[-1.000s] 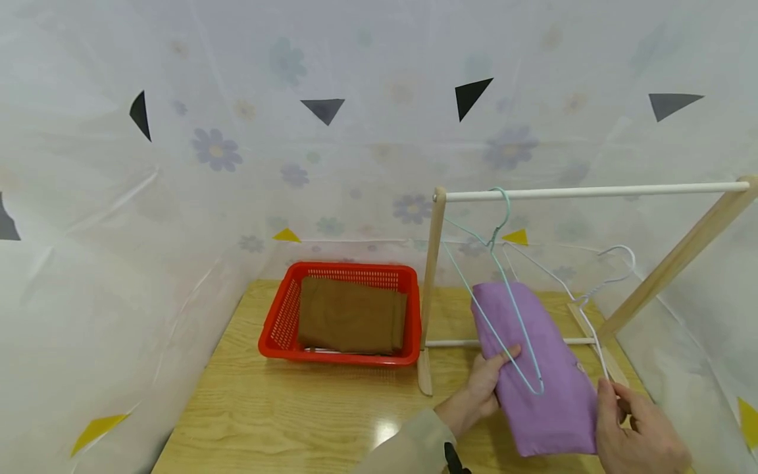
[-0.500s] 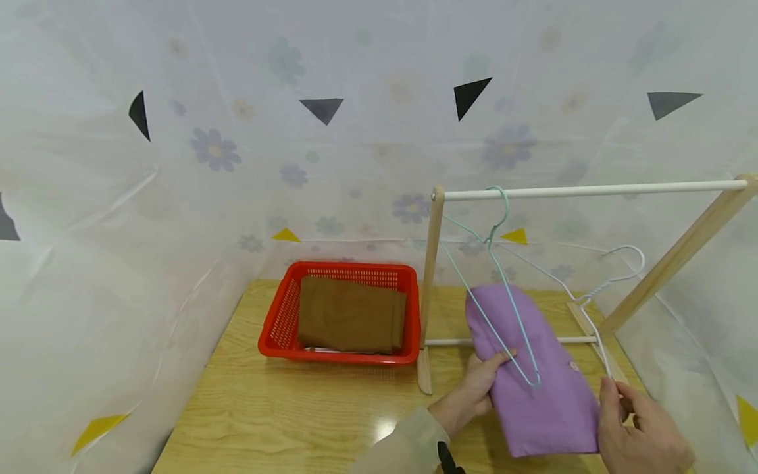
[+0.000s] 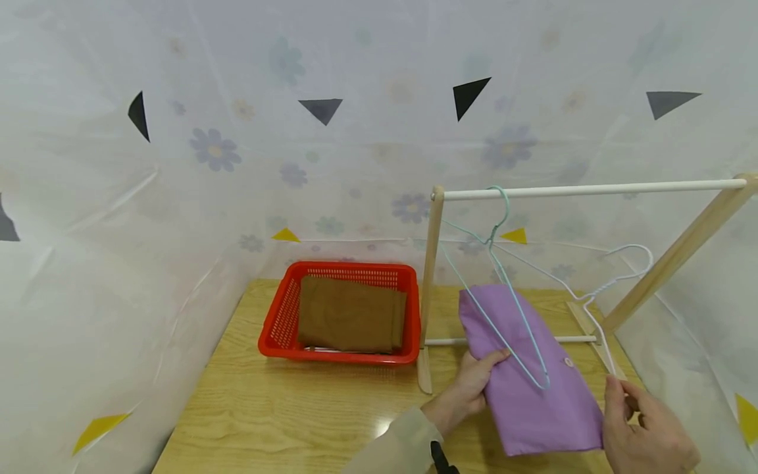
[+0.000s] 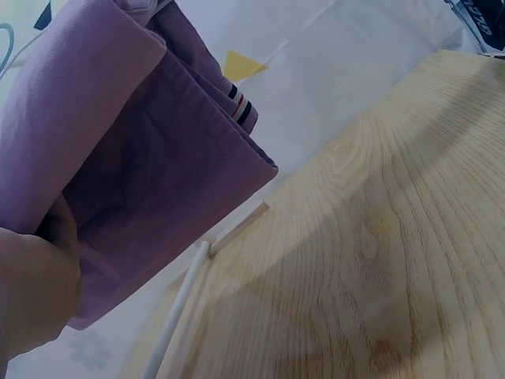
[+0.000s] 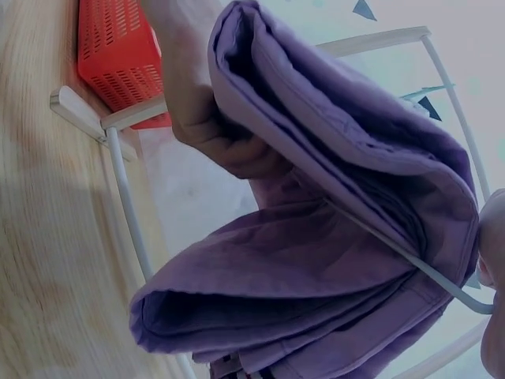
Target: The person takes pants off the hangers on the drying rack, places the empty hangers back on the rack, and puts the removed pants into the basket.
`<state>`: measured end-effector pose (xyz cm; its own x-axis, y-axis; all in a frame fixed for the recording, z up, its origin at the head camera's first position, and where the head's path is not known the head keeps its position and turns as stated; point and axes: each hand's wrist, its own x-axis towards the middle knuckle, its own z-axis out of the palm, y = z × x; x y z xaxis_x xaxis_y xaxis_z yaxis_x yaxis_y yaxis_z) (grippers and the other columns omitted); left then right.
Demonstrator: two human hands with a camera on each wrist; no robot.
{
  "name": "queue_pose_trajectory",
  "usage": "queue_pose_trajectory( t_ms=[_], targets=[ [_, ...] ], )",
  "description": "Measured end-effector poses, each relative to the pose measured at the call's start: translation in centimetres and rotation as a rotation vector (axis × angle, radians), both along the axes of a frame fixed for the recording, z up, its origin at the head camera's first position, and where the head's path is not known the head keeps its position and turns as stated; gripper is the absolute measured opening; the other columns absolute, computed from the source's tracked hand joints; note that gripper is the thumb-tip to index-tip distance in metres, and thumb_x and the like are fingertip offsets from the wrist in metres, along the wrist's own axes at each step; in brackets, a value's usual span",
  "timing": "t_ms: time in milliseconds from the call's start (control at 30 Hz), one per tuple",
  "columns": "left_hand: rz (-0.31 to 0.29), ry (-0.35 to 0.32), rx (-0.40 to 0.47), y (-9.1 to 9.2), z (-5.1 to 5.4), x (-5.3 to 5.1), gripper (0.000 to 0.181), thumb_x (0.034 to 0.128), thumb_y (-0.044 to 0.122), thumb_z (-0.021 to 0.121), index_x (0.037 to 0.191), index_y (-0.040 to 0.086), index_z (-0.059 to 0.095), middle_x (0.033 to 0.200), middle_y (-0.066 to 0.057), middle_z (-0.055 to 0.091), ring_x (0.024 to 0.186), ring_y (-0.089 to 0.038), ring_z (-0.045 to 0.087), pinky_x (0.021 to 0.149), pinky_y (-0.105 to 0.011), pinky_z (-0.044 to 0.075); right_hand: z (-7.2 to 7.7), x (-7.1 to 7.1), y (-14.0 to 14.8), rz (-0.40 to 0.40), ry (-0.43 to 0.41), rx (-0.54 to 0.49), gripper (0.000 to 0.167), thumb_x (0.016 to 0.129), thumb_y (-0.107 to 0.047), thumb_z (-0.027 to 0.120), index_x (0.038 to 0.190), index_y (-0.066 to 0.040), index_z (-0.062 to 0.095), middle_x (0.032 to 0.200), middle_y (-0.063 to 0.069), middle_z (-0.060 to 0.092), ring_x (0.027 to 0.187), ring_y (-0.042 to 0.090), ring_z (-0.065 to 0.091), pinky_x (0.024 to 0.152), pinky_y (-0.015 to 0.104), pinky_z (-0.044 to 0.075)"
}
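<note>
Left hand (image 3: 469, 387): grips purple cloth (image 3: 541, 411)
Right hand (image 3: 647, 429): pinches white hanger (image 3: 604, 288) — cloth folded over it
Teal hanger (image 3: 492, 237): on rail (image 3: 622, 189)
Basket (image 3: 339, 358): brown cloth (image 3: 352, 315)

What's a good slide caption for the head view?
Left hand grips folded purple garment, right hand pinches white wire hanger, at a clothes rack.

No text, label, brand or number can be read with certainty. The one hint of lettering stands on a dark item (image 4: 480, 22) in the left wrist view, well apart from the left hand's fingers (image 4: 61, 237) and across the surface (image 4: 371, 237) from them, near its edge: a short row of pale characters, small and tilted, on something partly cut off by the picture's border, too unclear to spell out
</note>
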<state>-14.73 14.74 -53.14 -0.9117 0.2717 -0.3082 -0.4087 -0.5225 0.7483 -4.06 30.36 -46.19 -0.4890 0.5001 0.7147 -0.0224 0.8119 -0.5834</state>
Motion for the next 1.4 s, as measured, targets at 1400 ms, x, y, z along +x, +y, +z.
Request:
queue_pose_trajectory(
  t_ms=[1400],
  targets=[
    [-0.071,0.008,0.009,-4.0,-0.9,0.3,0.027,0.0881,0.017,0.073,0.112,0.013,0.062,0.095,0.003,0.073,0.087,-0.011,0.071,0.08,-0.027,0.059,1.1,0.6,1.9,0.014,-0.306,0.027,0.033,0.1,-0.023,0.063,0.094,0.006,0.078,0.063,-0.005,0.056,0.063,-0.025,0.023,0.053,0.016,0.027]
  ],
)
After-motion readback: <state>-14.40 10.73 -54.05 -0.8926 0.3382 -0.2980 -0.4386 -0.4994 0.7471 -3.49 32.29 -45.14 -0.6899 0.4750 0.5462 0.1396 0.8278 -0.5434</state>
